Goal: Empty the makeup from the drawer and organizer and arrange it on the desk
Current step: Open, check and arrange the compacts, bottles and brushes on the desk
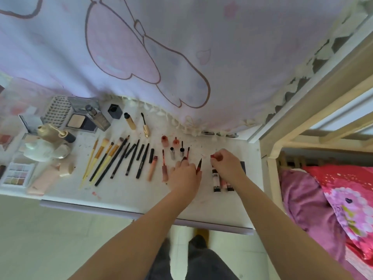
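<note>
The left hand (184, 174) lies knuckles-up on the desk (129, 197), fingers curled round a thin dark-red wand (199, 165) that sticks up past the knuckles; a second red-tipped stick (187, 153) shows by its fingertips, though whether it is also held I cannot tell. The right hand (227, 162), just right of the left hand, pinches a small red cap (214, 156) between thumb and forefinger. Under its wrist three tubes (222, 181) lie side by side, two dark and one pink, partly hidden by the arm.

Just beyond the left hand stand small open lip bottles (170, 141), some reddish, some clear with dark caps. Left of the hand lie pink lip tubes (158, 170), then a fanned row of black pencils and yellow-handled brushes (113, 158). Further left and back — a gold mascara wand (145, 126), a gold tube (130, 121), a black cube bottle (115, 111), an open powder compact (80, 122) and a grey bottle (99, 118). At the far left edge sit an eyeshadow palette (17, 174), cream bottles (52, 133) and a pink tube (43, 182).

A lilac printed curtain (141, 47) hangs over the back of the desk, its hem touching the surface. To the right of the hands, a bed frame (282, 128) with pink bedding (333, 199).
</note>
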Action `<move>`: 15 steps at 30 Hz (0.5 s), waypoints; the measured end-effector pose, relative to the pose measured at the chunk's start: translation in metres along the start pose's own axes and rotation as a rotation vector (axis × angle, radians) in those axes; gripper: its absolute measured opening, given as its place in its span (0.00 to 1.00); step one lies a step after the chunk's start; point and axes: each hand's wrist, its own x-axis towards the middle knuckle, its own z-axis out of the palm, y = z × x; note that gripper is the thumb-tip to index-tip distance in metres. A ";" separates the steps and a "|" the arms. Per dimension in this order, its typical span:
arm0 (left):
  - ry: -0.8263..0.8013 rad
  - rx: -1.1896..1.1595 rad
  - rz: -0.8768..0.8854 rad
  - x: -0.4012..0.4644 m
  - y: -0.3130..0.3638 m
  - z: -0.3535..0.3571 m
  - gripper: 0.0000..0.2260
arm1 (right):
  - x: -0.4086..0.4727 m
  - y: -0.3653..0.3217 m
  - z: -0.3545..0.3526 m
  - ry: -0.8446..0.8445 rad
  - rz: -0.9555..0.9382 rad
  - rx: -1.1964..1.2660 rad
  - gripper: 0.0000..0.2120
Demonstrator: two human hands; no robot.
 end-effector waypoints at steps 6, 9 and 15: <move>0.041 0.124 -0.062 0.007 0.009 0.016 0.14 | 0.025 0.005 0.016 -0.039 -0.160 -0.349 0.10; 0.076 0.176 -0.081 0.009 0.009 0.023 0.12 | 0.030 0.008 0.023 -0.012 -0.259 -0.551 0.12; 0.089 0.160 -0.126 0.005 0.009 0.025 0.16 | 0.032 0.006 0.013 -0.034 -0.323 -0.579 0.13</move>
